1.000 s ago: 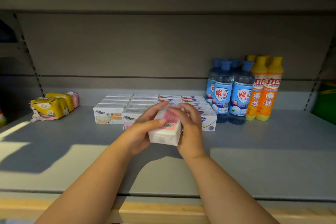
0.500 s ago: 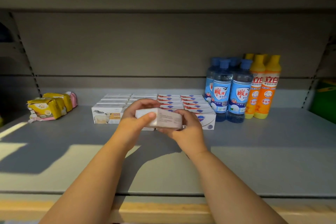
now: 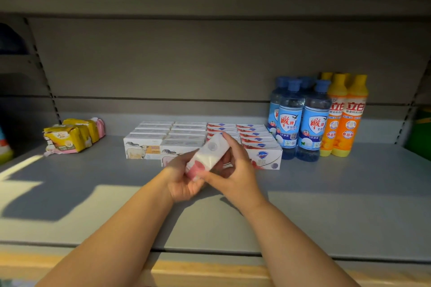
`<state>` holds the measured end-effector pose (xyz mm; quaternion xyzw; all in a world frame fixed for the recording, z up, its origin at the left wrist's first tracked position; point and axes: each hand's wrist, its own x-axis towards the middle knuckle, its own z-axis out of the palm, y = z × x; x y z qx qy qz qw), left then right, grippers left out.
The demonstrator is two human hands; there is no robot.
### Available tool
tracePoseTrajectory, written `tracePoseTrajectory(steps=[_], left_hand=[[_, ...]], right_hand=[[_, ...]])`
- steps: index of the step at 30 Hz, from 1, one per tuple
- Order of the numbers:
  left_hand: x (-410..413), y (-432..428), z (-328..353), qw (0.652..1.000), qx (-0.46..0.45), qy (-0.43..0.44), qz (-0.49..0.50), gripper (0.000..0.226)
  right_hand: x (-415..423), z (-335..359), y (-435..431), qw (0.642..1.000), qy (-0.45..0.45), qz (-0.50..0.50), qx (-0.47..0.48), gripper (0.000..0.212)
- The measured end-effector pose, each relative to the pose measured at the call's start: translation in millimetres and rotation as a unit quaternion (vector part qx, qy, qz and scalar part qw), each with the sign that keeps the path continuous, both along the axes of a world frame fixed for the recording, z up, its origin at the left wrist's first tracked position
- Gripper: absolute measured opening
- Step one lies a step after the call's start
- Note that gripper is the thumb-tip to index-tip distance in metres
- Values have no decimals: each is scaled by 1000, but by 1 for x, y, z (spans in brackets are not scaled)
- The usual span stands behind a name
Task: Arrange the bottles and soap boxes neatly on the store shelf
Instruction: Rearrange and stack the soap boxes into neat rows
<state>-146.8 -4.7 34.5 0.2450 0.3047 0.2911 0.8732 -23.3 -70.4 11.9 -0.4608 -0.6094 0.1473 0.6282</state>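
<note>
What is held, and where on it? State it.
A soap box: the left hand grips its near end, the right hand its right side.

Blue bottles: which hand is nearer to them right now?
Right. The right hand grips the soap box on its right side, left of and in front of the blue bottles. The left hand holds the box's near end, farther left.

On the grey shelf (image 3: pixel 326 205), soap boxes (image 3: pixel 186 140) are stacked mid-rear; blue bottles (image 3: pixel 300 123) and orange bottles (image 3: pixel 345 119) are stood toward the right edge, yellow packets (image 3: pixel 72 137) toward the left.
</note>
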Motion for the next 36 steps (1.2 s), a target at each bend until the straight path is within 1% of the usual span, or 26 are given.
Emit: tracePoseTrajectory(steps=[1,3,4,6,8,9,10,12,13,16,18,20,21,22,24,25,26,27,28,29,30,31,32,33,34,36], left_hand=[[1,0,-2,998,9,38,-44,35],[4,1,-5,983,75,121,-114,48],[4,2,-5,974,102,146,-138,55],[5,1,-6,967,126,158,-154,59],[4,3,-4,973,151,136,-109,51],[3,5,-3,974,180,122,-64,46],[1,9,-4,966,228,120,-11,43],[-4,16,0,922,344,150,92,34],[-9,17,4,895,396,169,117,30],[-26,19,12,832,498,226,94,32],[-39,18,18,781,562,269,47,37],[-51,16,24,702,620,350,5,39],[-57,15,27,660,637,399,-10,39],[-65,14,28,627,645,436,-21,39],[-85,14,28,582,649,489,-28,39],[-96,15,27,566,646,511,-22,40],[-107,16,26,559,640,527,-7,42],[-118,19,24,558,634,536,9,42],[-128,23,21,558,628,541,25,42],[-138,28,18,563,620,546,36,42],[-146,33,15,570,609,550,38,42],[-152,38,12,573,597,560,35,43],[-156,42,12,571,586,575,30,45],[-158,45,11,558,578,595,23,49],[-157,48,10,530,573,625,10,58],[-146,49,9,440,562,700,-22,75]], right_hand=[[0,1,0,1000,-5,-14,13,80],[2,2,2,999,28,-33,28,77],[4,3,3,997,58,-35,26,72],[7,3,4,994,102,-35,14,63],[11,2,6,991,136,-1,4,58],[13,1,7,989,144,22,-6,56],[14,0,9,988,147,38,-22,56],[15,-2,12,986,150,45,-63,52],[16,-1,14,985,149,42,-80,50],[16,-5,16,988,121,40,-90,50],[17,-9,17,989,93,53,-103,51],[17,-16,18,986,62,72,-140,49],[15,-19,18,983,38,78,-164,47],[11,-21,19,979,17,87,-186,46],[6,-25,21,972,-1,119,-201,45],[4,-27,22,971,-13,126,-202,45],[1,-28,22,970,-28,132,-203,43],[-1,-30,21,968,-76,124,-204,40],[-3,-30,21,961,-156,106,-204,36],[-5,-32,21,941,-267,75,-195,36],[-9,-32,22,912,-365,50,-180,35],[-13,-31,23,889,-423,42,-170,33],[-17,-30,24,876,-449,45,-169,33],[-21,-28,26,872,-454,51,-177,32],[-24,-27,28,870,-454,56,-184,32],[-30,-27,35,871,-444,61,-200,32]])
